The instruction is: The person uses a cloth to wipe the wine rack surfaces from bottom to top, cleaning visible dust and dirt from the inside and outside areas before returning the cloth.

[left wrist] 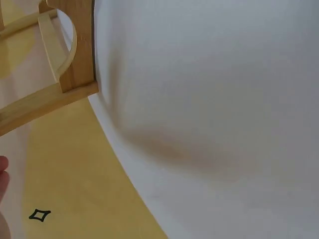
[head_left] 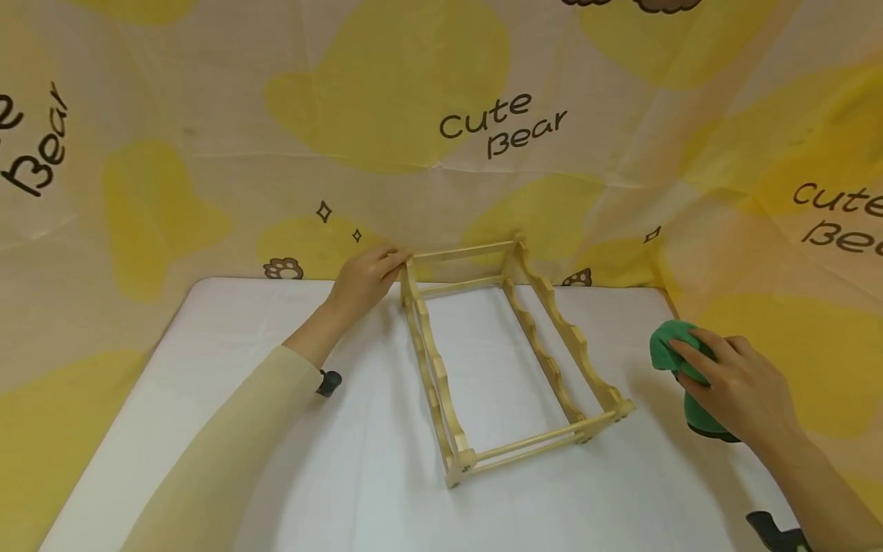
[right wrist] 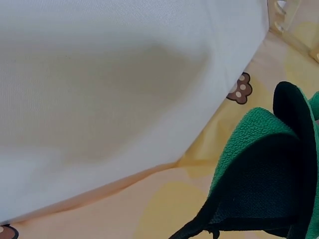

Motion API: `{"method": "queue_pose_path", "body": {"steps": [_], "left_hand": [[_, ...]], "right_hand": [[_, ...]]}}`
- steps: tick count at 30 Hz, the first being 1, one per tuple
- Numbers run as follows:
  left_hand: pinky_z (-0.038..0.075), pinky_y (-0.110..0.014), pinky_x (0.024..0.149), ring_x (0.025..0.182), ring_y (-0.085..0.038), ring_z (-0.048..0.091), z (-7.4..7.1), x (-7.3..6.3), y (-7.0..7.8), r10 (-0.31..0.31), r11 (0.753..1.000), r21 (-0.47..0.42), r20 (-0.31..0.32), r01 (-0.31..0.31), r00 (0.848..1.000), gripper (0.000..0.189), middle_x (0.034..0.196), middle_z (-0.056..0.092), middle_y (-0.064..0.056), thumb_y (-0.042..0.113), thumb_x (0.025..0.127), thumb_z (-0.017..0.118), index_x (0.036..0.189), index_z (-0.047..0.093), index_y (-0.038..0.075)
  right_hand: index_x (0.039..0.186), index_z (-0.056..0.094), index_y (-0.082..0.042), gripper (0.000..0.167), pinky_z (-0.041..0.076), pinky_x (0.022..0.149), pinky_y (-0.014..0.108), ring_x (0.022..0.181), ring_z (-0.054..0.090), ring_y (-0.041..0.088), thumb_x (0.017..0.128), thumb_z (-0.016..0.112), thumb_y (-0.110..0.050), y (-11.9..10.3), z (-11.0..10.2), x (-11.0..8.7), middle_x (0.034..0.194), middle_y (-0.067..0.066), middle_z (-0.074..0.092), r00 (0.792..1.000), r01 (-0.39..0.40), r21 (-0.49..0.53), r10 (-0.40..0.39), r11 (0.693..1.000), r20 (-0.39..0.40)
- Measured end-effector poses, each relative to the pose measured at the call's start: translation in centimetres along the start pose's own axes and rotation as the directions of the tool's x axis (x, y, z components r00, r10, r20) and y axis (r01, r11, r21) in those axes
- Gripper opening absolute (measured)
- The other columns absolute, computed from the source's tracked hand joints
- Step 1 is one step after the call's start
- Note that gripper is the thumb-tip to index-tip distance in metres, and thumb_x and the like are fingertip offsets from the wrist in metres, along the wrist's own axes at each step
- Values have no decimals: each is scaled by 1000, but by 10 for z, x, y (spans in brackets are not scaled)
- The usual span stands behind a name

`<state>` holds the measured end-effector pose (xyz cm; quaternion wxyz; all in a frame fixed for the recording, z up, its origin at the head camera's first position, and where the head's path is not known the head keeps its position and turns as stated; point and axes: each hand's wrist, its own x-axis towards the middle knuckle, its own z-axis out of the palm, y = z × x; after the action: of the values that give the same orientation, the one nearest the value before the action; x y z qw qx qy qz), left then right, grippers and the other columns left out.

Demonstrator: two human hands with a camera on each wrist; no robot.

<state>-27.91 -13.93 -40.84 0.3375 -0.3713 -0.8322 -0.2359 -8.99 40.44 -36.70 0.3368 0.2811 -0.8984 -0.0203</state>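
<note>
A pale wooden rack [head_left: 434, 368] with scalloped side rails and thin crossbars stands on the white table, turned at a slant. At its far left corner my left hand [head_left: 366, 282] grips the frame. Fingertips [left wrist: 3, 172] show at the edge of the left wrist view, just below a wooden bar [left wrist: 45, 104] of the rack. Off to the right, my right hand [head_left: 741, 383] holds a bunched green cloth [head_left: 671, 345] above the table, apart from the rack. Dark edging and a dark underside of the cloth [right wrist: 259, 184] show in the right wrist view.
The white tabletop [head_left: 324, 475] reaches back to a fabric backdrop [head_left: 386, 92] with yellow patches and lettering, which also lines both sides. Black straps [head_left: 329, 382] show near each wrist.
</note>
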Motion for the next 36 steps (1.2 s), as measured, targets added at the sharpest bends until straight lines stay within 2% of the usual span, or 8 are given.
{"method": "queue_pose_path", "body": {"steps": [5,9,15,20,23,26,32,36], "left_hand": [[63,-41,74,91,-33,73,-4,8,3,3,999,39,75,-6,997,25,109,73,-17,1,95,75,120,74,1],[64,-46,74,92,-39,73,-11,13,10,7,997,81,108,-16,994,25,116,71,-23,1,95,75,120,70,1],[60,-44,66,82,-36,70,-27,14,33,87,989,112,113,-100,990,28,120,70,-23,-2,89,78,116,72,-2],[62,-46,70,86,-38,72,-38,7,61,178,981,72,70,-183,982,31,121,71,-25,0,85,82,113,69,3],[62,-47,71,84,-37,71,-44,2,77,239,969,55,35,-241,970,38,118,72,-22,2,85,81,121,68,7],[62,-44,69,78,-34,70,-48,-3,92,286,957,39,12,-286,958,41,118,72,-19,3,84,81,123,69,8],[63,-43,83,96,-31,74,-52,-16,118,344,939,-11,26,-344,939,40,120,73,-16,14,82,86,120,73,8],[63,-42,89,103,-28,74,-52,-28,134,390,920,-60,36,-387,920,35,119,75,-13,22,84,83,117,76,9]], "right_hand": [[117,76,-8,75,55,57,56,87,61,45,109,28,-65,-1,0,1,119,22,68,1000,0,1,0,1000,0],[117,76,-8,75,56,58,57,88,62,45,109,28,-66,-1,1,1,119,22,68,1000,-3,7,3,1000,2],[117,76,-8,75,56,57,58,87,62,45,109,29,-65,0,0,0,119,22,68,1000,2,7,-2,1000,-3],[117,76,-8,75,56,56,57,86,62,45,109,28,-65,0,-1,-1,118,22,69,1000,3,6,-3,1000,2],[117,76,-7,76,56,56,57,86,62,45,109,28,-66,-1,-1,-2,118,23,68,1000,-1,7,1,1000,5],[117,76,-7,77,56,56,57,86,61,46,109,27,-66,-1,-2,-2,118,23,68,1000,-6,10,6,1000,7],[117,76,-7,77,56,56,57,86,61,46,108,27,-66,-2,-2,-2,118,23,68,1000,-4,8,4,1000,12],[117,76,-7,77,56,56,57,86,61,46,109,27,-66,-3,-1,-2,118,23,68,1000,-2,9,2,1000,9]]}}
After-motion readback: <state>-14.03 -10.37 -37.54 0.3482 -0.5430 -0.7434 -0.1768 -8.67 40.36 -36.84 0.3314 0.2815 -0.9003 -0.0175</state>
